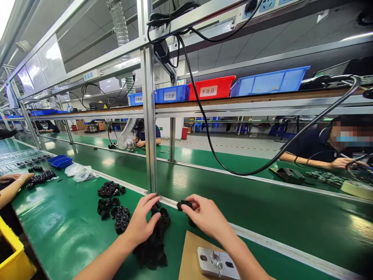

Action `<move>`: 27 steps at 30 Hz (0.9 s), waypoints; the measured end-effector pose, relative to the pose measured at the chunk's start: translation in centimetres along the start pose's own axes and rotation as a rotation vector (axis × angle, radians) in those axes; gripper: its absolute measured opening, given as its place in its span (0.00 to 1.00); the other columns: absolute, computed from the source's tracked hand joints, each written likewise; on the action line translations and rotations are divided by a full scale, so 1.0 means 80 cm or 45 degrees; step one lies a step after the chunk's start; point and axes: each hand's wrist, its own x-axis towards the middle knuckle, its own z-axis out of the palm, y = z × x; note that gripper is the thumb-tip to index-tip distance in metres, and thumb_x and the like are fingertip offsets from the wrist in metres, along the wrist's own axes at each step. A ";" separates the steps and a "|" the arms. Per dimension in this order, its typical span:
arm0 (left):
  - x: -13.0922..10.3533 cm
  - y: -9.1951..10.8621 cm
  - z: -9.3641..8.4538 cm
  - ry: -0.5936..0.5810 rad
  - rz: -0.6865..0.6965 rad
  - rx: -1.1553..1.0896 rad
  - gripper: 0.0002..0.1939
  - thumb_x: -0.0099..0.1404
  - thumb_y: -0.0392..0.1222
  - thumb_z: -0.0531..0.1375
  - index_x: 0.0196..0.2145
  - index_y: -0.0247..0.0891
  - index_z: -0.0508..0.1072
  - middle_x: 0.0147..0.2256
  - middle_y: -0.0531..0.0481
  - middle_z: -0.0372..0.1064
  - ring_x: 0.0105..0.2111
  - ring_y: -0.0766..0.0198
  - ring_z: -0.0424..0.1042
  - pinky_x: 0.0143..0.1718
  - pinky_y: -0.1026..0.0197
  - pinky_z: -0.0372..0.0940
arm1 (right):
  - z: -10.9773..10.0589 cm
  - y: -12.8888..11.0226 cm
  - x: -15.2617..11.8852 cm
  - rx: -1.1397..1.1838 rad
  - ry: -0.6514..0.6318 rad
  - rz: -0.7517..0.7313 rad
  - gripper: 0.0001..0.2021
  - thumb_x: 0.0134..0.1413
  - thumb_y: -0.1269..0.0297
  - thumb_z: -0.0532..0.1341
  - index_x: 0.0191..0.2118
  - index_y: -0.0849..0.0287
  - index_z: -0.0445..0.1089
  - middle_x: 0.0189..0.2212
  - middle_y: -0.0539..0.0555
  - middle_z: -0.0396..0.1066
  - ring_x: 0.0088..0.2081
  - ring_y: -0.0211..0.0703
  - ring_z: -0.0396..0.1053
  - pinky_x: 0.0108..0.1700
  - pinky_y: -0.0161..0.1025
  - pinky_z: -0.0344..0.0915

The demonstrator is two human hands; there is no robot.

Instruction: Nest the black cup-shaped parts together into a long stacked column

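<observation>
My right hand [204,214] pinches a small black round part [183,205] between thumb and fingers, close to the rail at the bench's back edge. Below those fingers, another dark piece is partly hidden. My left hand [144,219] is at a pile of black parts [153,249], its thumb and fingers apart around the upper end of the pile. Whether its fingertips touch a part is hard to see. Left of that hand stand several black round parts [121,217] in loose groups. A metal fixture block [217,264] with a clear centre piece lies on a brown board [186,260] beneath my right forearm.
A metal post [150,155] rises just behind my hands. A black cable [204,128] hangs in a loop. Beyond the rail runs a green conveyor belt [233,190]. Plastic bags [81,172] and a blue tray [60,161] lie left. Co-workers sit opposite; another's arm [14,188] reaches in.
</observation>
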 end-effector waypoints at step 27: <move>-0.007 -0.091 -0.119 -0.856 -0.695 0.295 0.80 0.32 0.50 0.82 0.77 0.47 0.45 0.76 0.28 0.38 0.73 0.34 0.52 0.69 0.43 0.57 | 0.093 -0.011 -0.010 -0.442 -0.321 -0.385 0.32 0.57 0.73 0.65 0.66 0.47 0.65 0.60 0.61 0.68 0.53 0.60 0.74 0.47 0.45 0.67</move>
